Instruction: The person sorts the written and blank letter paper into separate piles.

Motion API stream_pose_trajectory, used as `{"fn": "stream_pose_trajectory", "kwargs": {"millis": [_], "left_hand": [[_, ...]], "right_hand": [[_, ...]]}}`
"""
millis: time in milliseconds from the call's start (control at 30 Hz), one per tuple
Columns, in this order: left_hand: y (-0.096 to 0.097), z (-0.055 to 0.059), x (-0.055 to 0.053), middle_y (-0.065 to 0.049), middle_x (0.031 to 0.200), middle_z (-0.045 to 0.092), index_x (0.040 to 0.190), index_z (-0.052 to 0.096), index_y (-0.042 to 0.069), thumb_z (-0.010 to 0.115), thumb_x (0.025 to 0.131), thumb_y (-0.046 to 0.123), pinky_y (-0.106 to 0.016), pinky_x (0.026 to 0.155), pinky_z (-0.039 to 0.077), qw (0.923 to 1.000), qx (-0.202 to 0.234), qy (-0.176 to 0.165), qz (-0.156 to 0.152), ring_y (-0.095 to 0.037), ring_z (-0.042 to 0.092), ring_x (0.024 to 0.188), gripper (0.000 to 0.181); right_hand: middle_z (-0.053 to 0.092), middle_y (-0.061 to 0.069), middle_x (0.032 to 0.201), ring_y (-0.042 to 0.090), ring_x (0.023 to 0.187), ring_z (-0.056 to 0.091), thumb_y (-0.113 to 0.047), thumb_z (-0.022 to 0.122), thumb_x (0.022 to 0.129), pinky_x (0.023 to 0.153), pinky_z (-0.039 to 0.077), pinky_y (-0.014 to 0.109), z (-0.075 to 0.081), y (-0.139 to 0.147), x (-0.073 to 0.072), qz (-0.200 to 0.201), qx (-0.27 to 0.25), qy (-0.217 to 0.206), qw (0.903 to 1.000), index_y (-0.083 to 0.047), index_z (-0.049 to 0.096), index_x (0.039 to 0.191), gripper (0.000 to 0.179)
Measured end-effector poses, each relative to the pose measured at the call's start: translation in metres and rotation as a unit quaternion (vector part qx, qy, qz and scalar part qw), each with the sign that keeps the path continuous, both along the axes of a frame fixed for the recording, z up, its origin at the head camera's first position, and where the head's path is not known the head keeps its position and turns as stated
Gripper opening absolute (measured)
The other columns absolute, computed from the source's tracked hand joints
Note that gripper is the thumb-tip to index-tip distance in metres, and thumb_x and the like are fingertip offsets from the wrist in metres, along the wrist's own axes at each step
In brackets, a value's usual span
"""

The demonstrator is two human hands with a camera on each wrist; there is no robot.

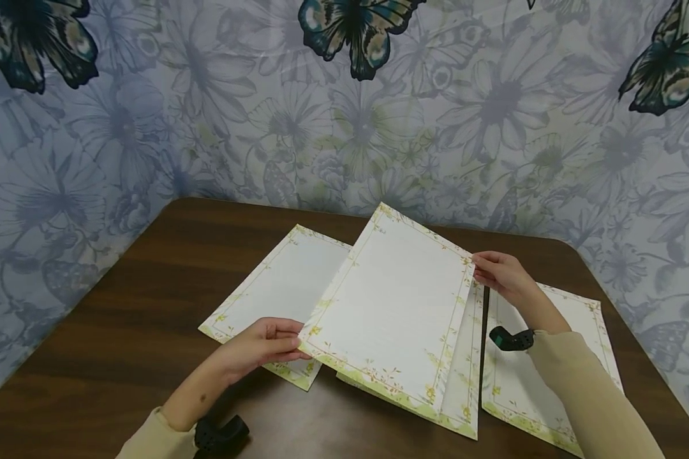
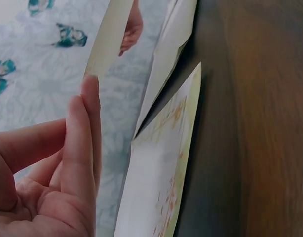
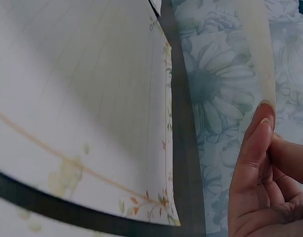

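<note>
A white sheet of paper with a printed leaf-and-flower border is raised at a tilt over the table, held by both hands. My left hand pinches its near left corner; in the left wrist view, the fingers meet at the edge of the paper. My right hand pinches its far right corner, also seen in the right wrist view as the fingertips on the paper edge. Beneath it lies a similar sheet, mostly hidden.
Another bordered sheet lies to the left, partly behind the left hand. One more lies to the right, under the right forearm. All rest on a dark brown wooden table, before a flower-patterned wall with butterfly decorations.
</note>
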State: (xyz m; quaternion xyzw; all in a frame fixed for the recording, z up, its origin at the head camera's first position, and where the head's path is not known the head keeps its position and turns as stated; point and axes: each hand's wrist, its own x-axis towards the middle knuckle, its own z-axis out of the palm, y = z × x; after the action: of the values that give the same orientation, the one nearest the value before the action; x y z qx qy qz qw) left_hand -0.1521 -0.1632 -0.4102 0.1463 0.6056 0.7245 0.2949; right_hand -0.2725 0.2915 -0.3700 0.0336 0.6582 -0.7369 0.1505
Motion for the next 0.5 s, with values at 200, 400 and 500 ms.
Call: {"fn": "stream_pose_trajectory", "kwargs": {"millis": [200,400,500], "left_hand": [[0.023,0.000,0.002,-0.016,0.096,0.065,0.121,0.046,-0.021,0.053,0.093,-0.003,-0.036,0.082,0.049,0.9984,-0.042,0.033,-0.018,-0.030,0.065,0.090,0.034],[0.044,-0.005,0.004,-0.020,0.096,0.065,0.129,0.037,-0.021,0.054,0.092,-0.003,-0.035,0.078,0.051,0.9974,-0.057,0.037,-0.026,-0.030,0.067,0.085,0.045],[0.052,-0.006,0.006,-0.022,0.092,0.065,0.134,0.034,-0.018,0.054,0.091,-0.006,-0.035,0.075,0.052,0.9967,-0.061,0.043,-0.030,-0.029,0.067,0.082,0.049]], "right_hand": [[0.059,0.001,0.078,0.010,0.068,0.060,-0.005,0.052,0.096,0.068,0.051,0.021,-0.004,0.022,0.005,-0.003,0.033,-0.007,0.9994,-0.013,0.066,0.085,0.019],[0.059,-0.001,0.078,0.009,0.068,0.059,-0.006,0.052,0.096,0.067,0.051,0.021,-0.010,0.039,0.006,-0.011,0.071,-0.022,0.9972,-0.014,0.065,0.084,0.019],[0.059,-0.001,0.078,0.009,0.067,0.059,-0.006,0.052,0.096,0.066,0.051,0.021,-0.013,0.045,0.005,-0.013,0.085,-0.031,0.9958,-0.015,0.065,0.083,0.020]]}}
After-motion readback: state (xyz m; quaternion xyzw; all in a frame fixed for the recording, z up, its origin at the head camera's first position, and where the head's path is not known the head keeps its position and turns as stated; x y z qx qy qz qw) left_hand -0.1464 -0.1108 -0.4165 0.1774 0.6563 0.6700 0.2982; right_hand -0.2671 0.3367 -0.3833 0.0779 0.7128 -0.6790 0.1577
